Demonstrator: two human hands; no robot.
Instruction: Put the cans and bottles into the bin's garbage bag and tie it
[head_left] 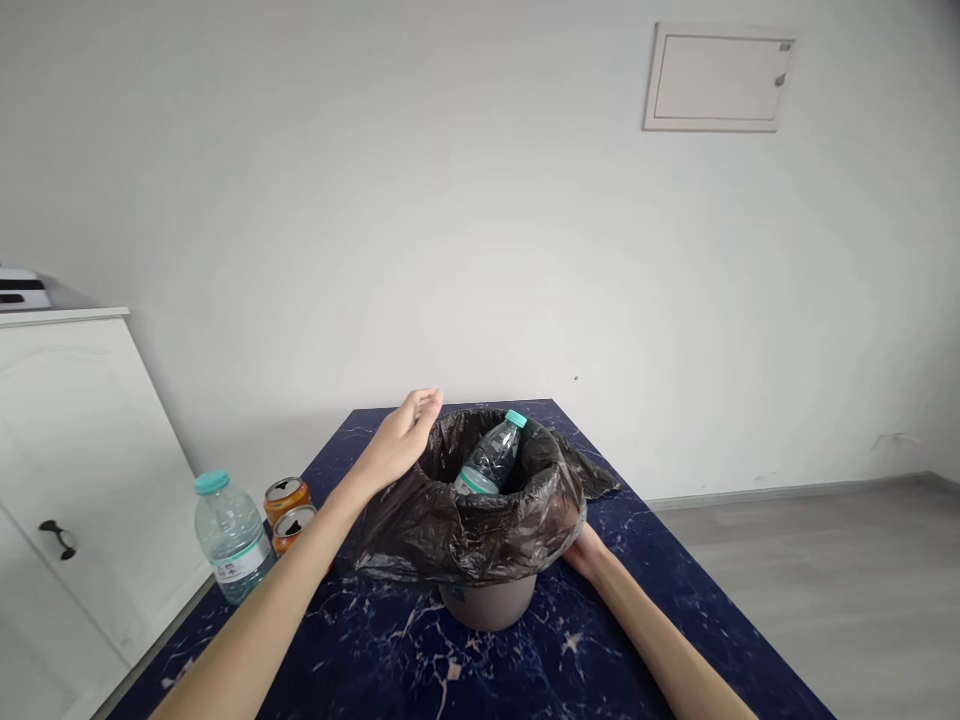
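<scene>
A brownish-grey trash bin stands on the table, lined with a black plastic bag folded over its rim. Inside leans a clear plastic bottle, its turquoise cap up to the right. Beside the bin's left rim is my left hand, fingers stretched out and nothing seen in them. My right hand is at the bin's right side, mostly covered by the overhanging bag, so its fingers are hidden. Left of my left forearm stand a larger clear bottle and two opened orange cans, one farther back and one nearer.
The dark blue marbled table meets a white wall at its far end. A white cabinet with a black handle is on the left. Grey floor shows on the right, and a panel door is up on the wall.
</scene>
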